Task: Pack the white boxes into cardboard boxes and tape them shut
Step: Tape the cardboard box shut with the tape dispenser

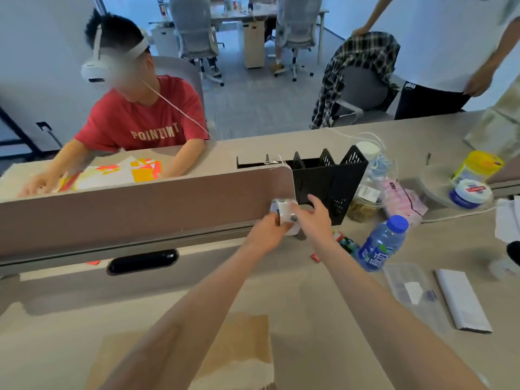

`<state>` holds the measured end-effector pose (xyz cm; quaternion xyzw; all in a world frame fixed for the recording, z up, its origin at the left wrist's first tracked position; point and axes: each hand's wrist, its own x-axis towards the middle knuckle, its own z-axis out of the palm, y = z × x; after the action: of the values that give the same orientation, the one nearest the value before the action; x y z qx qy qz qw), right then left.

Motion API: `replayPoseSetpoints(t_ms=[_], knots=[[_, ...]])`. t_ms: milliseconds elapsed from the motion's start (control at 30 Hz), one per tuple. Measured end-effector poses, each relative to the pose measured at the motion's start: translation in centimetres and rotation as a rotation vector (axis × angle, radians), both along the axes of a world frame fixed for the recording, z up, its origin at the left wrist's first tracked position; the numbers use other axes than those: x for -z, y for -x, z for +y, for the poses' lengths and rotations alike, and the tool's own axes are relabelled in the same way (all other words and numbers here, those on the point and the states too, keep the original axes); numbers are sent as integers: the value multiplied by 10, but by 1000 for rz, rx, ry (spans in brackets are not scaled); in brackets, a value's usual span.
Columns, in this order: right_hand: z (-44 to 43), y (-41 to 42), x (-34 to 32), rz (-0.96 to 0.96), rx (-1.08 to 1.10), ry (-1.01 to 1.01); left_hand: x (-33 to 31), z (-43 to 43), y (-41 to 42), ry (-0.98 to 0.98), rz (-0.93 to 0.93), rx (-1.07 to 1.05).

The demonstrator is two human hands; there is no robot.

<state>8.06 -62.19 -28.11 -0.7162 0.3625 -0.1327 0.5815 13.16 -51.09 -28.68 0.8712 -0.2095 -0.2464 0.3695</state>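
Flat brown cardboard (247, 344) lies on the beige desk (287, 291), nearest the camera. One black perforated rack (329, 181) stands behind, slots dark. One long white box (461, 299) lies right. One blue-capped plastic bottle (382, 243) tilts beside one clear jar (363, 204) of brownish bits. The left hand (267, 232) curls round a small blurred white object (284, 212); the right hand (315, 218) hovers there, fingers loosely spread.

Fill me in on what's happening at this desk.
The person wearing the camera reaches both arms to the end of the desk divider. The left hand grips a small white object, too blurred to name; the right hand is beside it, fingers spread. A flat cardboard piece lies nearer on the desk. Opposite, a person in a red shirt handles coloured papers.
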Motion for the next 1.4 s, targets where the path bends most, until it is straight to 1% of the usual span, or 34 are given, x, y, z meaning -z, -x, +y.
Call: replayPoseSetpoints(t_ms=[100, 167, 200, 267, 333, 433, 500, 600, 700, 767, 900, 967, 1000, 1100, 1167, 1267, 1333, 1400], knots=[[-10, -14, 3, -66, -52, -103, 6, -1, -1, 52, 16, 85], [-13, -17, 9, -87, -110, -154, 5, 8, -4, 107, 91, 161], [-14, -16, 12, -95, -129, -167, 4, 14, -7, 163, 137, 150], [-14, -13, 16, -131, -157, -219, -4, 24, -14, 294, 173, -19], [-14, -9, 18, -142, -171, -276, -12, 27, -22, 397, 76, -195], [-13, -3, 13, -138, -185, -321, -29, 18, -28, 427, -31, -272], [-12, 2, 7, -147, -200, -353, -41, 7, -25, 469, -28, -315], [-13, 14, -6, -151, -203, -373, -59, -9, -19, 549, -12, -441], [-13, 24, -27, -147, -222, -349, -74, -19, -22, 523, -32, -548], [-14, 28, -40, -146, -217, -333, -85, -25, -23, 473, -79, -531], [-18, 40, -64, -219, -124, -401, -129, -51, -14, 465, -231, -355], [-24, 53, -77, -249, -106, -353, -146, -57, -4, 476, -231, -339], [-26, 60, -84, -243, -111, -301, -149, -56, 1, 517, -184, -352], [-27, 83, -99, -187, -182, -106, -137, -34, 30, 691, 76, -471], [-16, 92, -103, -134, -308, -10, -120, -8, 54, 783, 211, -644], [19, 96, -105, -11, -585, 170, -96, 49, 89, 893, 334, -898], [57, 100, -105, 55, -778, 256, -79, 96, 109, 908, 337, -1021], [98, 104, -101, 109, -933, 338, -63, 142, 127, 905, 322, -1079]])
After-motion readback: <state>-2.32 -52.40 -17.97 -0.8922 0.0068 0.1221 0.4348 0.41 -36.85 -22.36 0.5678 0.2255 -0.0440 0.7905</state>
